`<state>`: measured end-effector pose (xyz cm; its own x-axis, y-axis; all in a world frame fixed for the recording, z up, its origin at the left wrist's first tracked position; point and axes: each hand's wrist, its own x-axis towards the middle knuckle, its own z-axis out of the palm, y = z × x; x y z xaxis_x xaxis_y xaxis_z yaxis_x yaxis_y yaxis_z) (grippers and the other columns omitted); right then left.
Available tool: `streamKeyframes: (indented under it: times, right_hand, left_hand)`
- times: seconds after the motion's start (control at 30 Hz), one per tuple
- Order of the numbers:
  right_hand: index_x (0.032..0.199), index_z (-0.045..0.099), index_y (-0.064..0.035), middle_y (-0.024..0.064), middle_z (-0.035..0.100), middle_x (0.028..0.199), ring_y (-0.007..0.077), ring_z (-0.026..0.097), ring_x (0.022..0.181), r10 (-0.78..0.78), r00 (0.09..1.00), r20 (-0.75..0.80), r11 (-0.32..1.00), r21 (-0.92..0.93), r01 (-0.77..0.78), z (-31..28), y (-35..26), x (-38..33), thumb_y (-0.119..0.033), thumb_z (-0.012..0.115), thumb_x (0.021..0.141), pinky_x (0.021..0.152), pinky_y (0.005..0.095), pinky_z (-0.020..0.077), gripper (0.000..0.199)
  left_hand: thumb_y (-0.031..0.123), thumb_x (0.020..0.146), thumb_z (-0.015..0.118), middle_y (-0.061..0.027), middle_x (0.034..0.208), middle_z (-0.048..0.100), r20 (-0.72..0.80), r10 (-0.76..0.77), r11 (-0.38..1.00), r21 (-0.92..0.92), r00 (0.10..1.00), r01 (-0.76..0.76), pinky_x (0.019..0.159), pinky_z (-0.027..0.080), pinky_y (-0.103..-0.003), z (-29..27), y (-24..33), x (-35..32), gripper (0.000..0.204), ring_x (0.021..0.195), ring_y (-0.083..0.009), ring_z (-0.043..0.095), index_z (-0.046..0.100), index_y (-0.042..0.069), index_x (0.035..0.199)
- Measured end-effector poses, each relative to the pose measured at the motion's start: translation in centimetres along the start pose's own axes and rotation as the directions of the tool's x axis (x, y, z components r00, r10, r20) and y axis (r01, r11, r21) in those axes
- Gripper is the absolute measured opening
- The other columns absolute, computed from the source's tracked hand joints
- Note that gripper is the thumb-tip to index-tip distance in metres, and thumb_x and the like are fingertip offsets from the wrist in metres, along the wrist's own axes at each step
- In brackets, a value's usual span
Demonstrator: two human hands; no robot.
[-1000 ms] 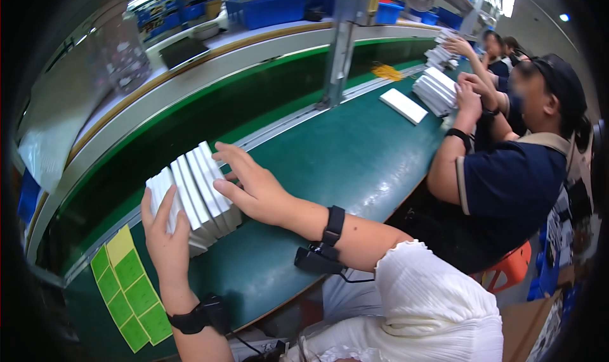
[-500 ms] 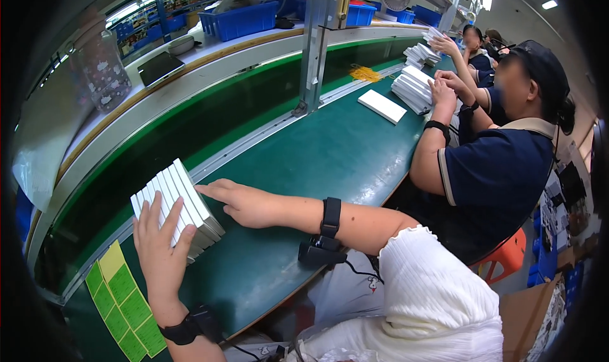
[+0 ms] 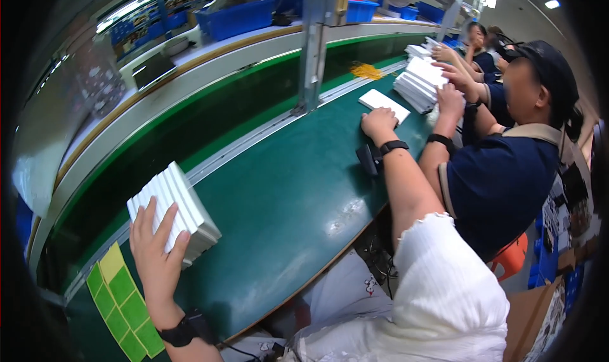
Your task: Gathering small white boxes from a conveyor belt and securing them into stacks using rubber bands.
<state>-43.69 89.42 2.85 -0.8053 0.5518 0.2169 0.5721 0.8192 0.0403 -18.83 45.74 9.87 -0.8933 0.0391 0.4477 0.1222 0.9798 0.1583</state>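
A: Left hand (image 3: 158, 251)?
B: Fingers spread, flat against the near side of the stack of white boxes (image 3: 174, 206), which stands at the left of the green surface (image 3: 285, 197); no closed grip.
A: Right hand (image 3: 379, 121)?
B: Far right, palm down, loosely open, touching the single white box (image 3: 384, 102), holding nothing.

White flat boxes (image 3: 174, 210) stand stacked at left, one white box (image 3: 384, 104) farther right, green-yellow labels (image 3: 124, 302) at the near edge.
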Motion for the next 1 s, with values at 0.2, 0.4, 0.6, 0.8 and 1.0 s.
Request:
streamKeyframes:
  times: [0.2,0.4,0.6,0.8,1.0]
  right_hand:
    - [0.087,0.064,-0.0012,0.0151,0.056,0.098,0.0309,0.050,0.097,-0.466,0.884,-0.035,0.884,-0.051,0.464,-3.5,-1.1,-8.3,-0.029,0.055,0.079,0.079,0.0420,0.0421,0.031]
    - [0.105,0.059,-0.0118,0.0159,0.052,0.099,0.0331,0.046,0.096,-0.624,0.728,-0.284,0.657,0.315,0.685,-4.5,-1.0,-11.8,-0.037,0.067,0.067,0.082,0.0427,0.0378,0.046]
    - [0.120,0.051,-0.0218,0.0185,0.049,0.107,0.0376,0.045,0.101,-0.530,0.847,0.027,0.825,0.248,0.508,-6.2,-4.0,-13.7,-0.045,0.066,0.065,0.083,0.0462,0.0395,0.061]
    - [0.119,0.052,-0.0300,0.0138,0.047,0.119,0.0375,0.042,0.108,-0.462,0.868,0.183,0.875,0.255,0.412,-7.4,-7.0,-14.0,-0.044,0.066,0.067,0.089,0.0472,0.0363,0.056]
    - [0.116,0.056,-0.0186,0.0155,0.053,0.108,0.0363,0.046,0.100,-0.421,0.906,0.025,0.807,0.466,0.362,-6.9,-8.9,-15.5,-0.037,0.067,0.055,0.084,0.0457,0.0377,0.064]
  left_hand:
    - [0.039,0.078,0.056,-0.0127,0.127,0.044,-0.037,0.023,0.999,-0.038,0.999,-0.025,0.101,0.022,-0.047,0.7,0.2,0.6,0.039,0.120,-0.0348,0.035,0.060,0.018,0.111]
    - [0.041,0.077,0.058,-0.0118,0.127,0.045,-0.068,-0.001,0.999,-0.044,0.998,-0.002,0.102,0.020,-0.048,0.4,-0.4,-0.1,0.040,0.120,-0.0340,0.035,0.060,0.021,0.111]
    - [0.042,0.076,0.058,-0.0117,0.126,0.046,-0.070,0.001,0.999,-0.041,0.998,-0.004,0.102,0.020,-0.048,0.7,-0.3,-0.1,0.040,0.120,-0.0340,0.036,0.061,0.021,0.110]
    - [0.042,0.076,0.058,-0.0117,0.125,0.046,-0.094,0.007,0.998,-0.064,0.996,-0.013,0.102,0.020,-0.048,0.7,-0.3,0.1,0.040,0.120,-0.0343,0.036,0.061,0.021,0.109]
    - [0.044,0.076,0.058,-0.0115,0.125,0.046,-0.100,-0.020,0.997,-0.076,0.995,0.012,0.102,0.020,-0.049,0.5,-0.6,-0.3,0.040,0.120,-0.0339,0.036,0.061,0.021,0.109]
